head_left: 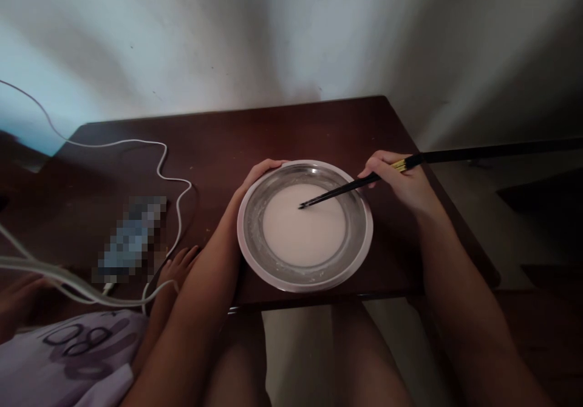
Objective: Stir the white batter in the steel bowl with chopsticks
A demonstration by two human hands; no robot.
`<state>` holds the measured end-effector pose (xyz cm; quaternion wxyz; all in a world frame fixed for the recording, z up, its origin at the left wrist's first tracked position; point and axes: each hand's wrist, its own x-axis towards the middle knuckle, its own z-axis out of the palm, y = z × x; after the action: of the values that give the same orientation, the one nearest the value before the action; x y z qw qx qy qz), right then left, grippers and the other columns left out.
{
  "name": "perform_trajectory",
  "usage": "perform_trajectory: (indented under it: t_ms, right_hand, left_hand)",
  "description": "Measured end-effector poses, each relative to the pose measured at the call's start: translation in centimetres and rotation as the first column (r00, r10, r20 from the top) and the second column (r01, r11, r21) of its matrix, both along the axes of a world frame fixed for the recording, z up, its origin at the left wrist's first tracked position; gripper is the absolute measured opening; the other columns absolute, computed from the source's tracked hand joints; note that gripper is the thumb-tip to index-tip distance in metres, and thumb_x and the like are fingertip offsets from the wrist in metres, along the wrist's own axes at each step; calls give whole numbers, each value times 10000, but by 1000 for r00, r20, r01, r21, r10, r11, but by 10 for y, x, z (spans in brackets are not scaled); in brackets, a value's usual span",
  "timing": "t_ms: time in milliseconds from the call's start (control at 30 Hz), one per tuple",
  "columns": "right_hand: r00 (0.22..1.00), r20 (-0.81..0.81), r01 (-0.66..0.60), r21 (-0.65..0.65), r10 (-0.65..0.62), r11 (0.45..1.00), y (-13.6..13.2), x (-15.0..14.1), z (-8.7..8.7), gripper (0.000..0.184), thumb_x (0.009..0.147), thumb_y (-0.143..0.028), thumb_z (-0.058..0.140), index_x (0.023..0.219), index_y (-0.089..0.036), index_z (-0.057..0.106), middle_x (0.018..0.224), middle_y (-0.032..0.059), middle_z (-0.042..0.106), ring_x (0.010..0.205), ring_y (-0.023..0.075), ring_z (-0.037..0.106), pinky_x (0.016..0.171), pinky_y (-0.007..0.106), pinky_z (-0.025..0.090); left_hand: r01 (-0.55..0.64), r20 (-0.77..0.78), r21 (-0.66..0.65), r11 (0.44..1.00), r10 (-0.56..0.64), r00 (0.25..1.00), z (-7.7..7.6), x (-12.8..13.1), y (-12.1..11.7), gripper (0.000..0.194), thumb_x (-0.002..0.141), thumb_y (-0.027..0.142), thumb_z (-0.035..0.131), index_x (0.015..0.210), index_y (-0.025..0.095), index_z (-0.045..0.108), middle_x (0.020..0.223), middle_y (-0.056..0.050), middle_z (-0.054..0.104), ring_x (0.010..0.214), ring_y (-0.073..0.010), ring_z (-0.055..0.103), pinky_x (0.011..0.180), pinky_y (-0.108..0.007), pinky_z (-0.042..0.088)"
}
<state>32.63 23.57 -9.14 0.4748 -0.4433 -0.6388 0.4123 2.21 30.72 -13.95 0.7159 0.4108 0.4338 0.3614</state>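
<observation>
A steel bowl [359, 243] holding white batter [304, 225] sits near the front edge of a dark wooden table [291, 133]. My left hand [257, 179] curls round the bowl's far left rim and steadies it. My right hand [403, 182] is closed on a pair of black chopsticks [341, 189] with gold bands. Their tips dip into the batter near its middle, while the handles stick out to the right.
A white cable [170, 179] snakes over the left of the table to a blurred phone [132, 237]. Another person's small hand [180, 264] and purple sleeve [68, 352] lie at the lower left. A wall stands behind the table.
</observation>
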Motion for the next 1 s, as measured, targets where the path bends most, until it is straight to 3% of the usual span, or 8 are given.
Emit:
perform_trajectory:
  t_ms: [133,267,500,733,933,1000]
  right_hand:
    - [997,-21,-72,-38,72,997,-2,1,2,397,922,-502,726,621,-245,754,651,17,646,566,148,530,540,311,423]
    - [983,26,-180,-65,182,982,-5,-7,1,349,915,-486,731,679,-234,779,681,15,664,647,163,583,616,313,457]
    - [1000,-11,7,2,-7,1000,-1,1,1,370,922,-502,737,648,-256,758,645,17,650,575,155,540,552,317,441]
    - [982,34,-184,-55,186,981,-6,-8,1,305,922,-442,730,700,-240,786,682,9,663,642,159,585,603,307,444]
    - [1000,11,-3,-2,3,1000,-2,-1,1,313,927,-440,735,678,-253,770,648,13,650,591,156,548,572,316,431]
    - [1000,-9,-10,-6,10,1000,-2,2,1,363,938,-457,722,644,-248,752,640,13,639,558,145,523,542,312,411]
  left_hand:
    - [7,15,21,1000,-7,1000,-1,0,0,310,785,331,640,1039,257,803,785,-46,806,978,-332,776,879,-370,609]
    - [3,-15,16,1000,-3,1000,-1,1,1,357,782,334,628,1083,261,803,812,-35,817,993,-326,782,883,-366,609]
    - [9,-23,5,1000,-9,1000,1,1,-1,314,786,330,612,1024,244,798,808,-44,812,978,-304,777,896,-344,602]
    - [-22,-9,4,1000,23,1000,-1,2,0,304,788,311,618,1019,250,805,834,-53,814,993,-319,769,873,-355,606]
    - [6,-7,9,1000,-6,1000,-2,0,1,314,781,319,629,1027,233,804,824,-61,820,1006,-330,769,894,-360,606]
    - [20,2,19,1000,-20,1000,-3,0,1,308,786,342,644,1034,251,801,829,-52,824,1011,-336,772,910,-372,608]
